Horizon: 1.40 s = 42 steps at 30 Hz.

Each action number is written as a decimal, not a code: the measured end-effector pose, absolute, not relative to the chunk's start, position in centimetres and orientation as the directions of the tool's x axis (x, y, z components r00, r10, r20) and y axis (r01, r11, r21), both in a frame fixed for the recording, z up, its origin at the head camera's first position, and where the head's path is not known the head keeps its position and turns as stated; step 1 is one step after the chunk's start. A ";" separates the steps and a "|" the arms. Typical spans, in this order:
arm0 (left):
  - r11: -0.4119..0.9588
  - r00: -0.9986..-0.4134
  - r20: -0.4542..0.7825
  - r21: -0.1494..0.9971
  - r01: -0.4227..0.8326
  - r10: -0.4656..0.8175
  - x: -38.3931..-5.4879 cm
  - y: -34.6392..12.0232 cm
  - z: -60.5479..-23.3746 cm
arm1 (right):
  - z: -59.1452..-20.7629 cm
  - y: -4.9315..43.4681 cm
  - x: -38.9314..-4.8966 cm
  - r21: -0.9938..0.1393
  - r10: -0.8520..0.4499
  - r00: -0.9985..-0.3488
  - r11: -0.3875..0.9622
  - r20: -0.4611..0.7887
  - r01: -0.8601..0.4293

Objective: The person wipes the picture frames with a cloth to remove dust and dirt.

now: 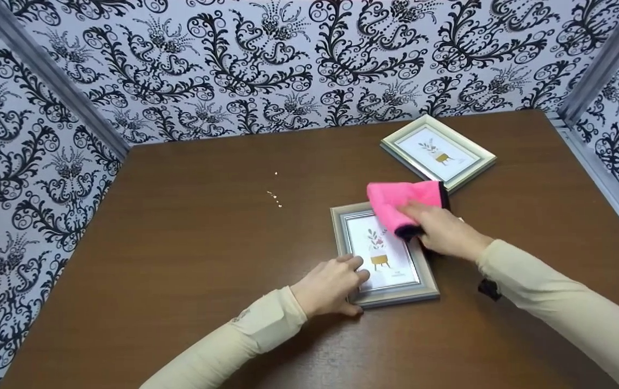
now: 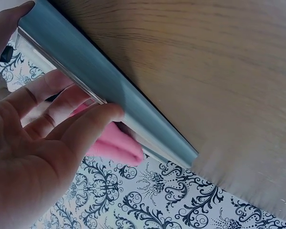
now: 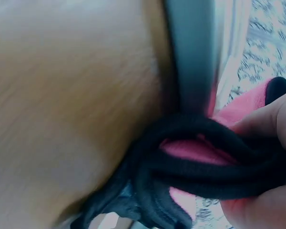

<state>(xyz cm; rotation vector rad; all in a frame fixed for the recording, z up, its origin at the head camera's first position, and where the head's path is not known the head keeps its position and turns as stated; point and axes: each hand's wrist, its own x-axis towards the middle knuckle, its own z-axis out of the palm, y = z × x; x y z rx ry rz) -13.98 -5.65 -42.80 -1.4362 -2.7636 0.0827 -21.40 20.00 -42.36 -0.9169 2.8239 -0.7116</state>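
Note:
A picture frame [image 1: 377, 297] with a plant print lies flat on the table. My left hand [image 1: 331, 285] grips its lower left side, thumb at the bottom corner and fingers over the moulding; in the left wrist view the fingers [image 2: 97, 117] bend over the edge. My right hand [image 1: 447, 229] holds a folded pink cloth [image 1: 396, 197] with black trim against the frame's upper right part, hiding that corner. Close up in the right wrist view, the cloth's black edging [image 3: 200, 179] bunches between thumb and fingers beside the frame's side [image 3: 190, 57].
A second, similar picture frame [image 1: 423, 127] lies angled behind the cloth, its near corner partly covered. Small pale crumbs [image 1: 274, 198] are scattered on the brown table [image 1: 196, 227]. Patterned wall panels [image 1: 298, 65] enclose the back and both sides.

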 end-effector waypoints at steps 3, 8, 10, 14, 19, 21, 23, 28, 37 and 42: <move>0.578 -0.579 0.002 -0.059 0.814 0.815 -13.9 -5.7 -42.8 | -42.1 20.3 -20.0 -0.341 -0.619 -0.786 0.735 0.015 -0.586; 0.584 -0.586 0.001 -0.074 0.808 0.811 -13.8 -5.7 -42.7 | -41.2 21.6 -17.3 -0.227 -0.725 -0.688 0.670 0.006 -0.707; 0.586 -0.588 -0.001 -0.080 0.806 0.809 -13.9 -5.8 -42.6 | -40.7 22.3 -16.4 -0.187 -0.789 -0.614 0.600 0.026 -0.778; 0.587 -0.589 -0.001 -0.070 0.806 0.808 -13.9 -6.0 -42.5 | -40.0 23.5 -15.3 -0.143 -0.892 -0.448 0.436 0.065 -0.889; 0.578 -0.578 0.015 -0.035 0.815 0.816 -13.9 -6.1 -42.7 | -39.6 24.0 -15.5 -0.106 -0.941 -0.329 0.320 0.081 -0.941; 0.574 -0.574 0.022 -0.032 0.818 0.819 -13.9 -6.2 -42.8 | -39.7 23.7 -15.9 -0.066 -0.945 -0.319 0.315 0.065 -0.947; 0.572 -0.572 0.025 -0.041 0.819 0.820 -13.9 -6.2 -42.8 | -39.8 23.3 -16.6 -0.009 -0.943 -0.332 0.332 0.039 -0.943; 0.565 -0.564 0.022 -0.058 0.823 0.825 -13.9 -6.0 -42.8 | -39.9 22.4 -19.1 0.135 -0.906 -0.423 0.417 -0.019 -0.899; 0.554 -0.554 0.009 -0.052 0.831 0.832 -14.1 -5.7 -42.8 | -40.8 21.0 -23.5 0.201 -0.802 -0.598 0.585 0.000 -0.785; 0.558 -0.558 0.014 -0.045 0.829 0.830 -14.2 -5.8 -42.8 | -41.0 20.6 -23.7 0.154 -0.803 -0.597 0.590 0.008 -0.792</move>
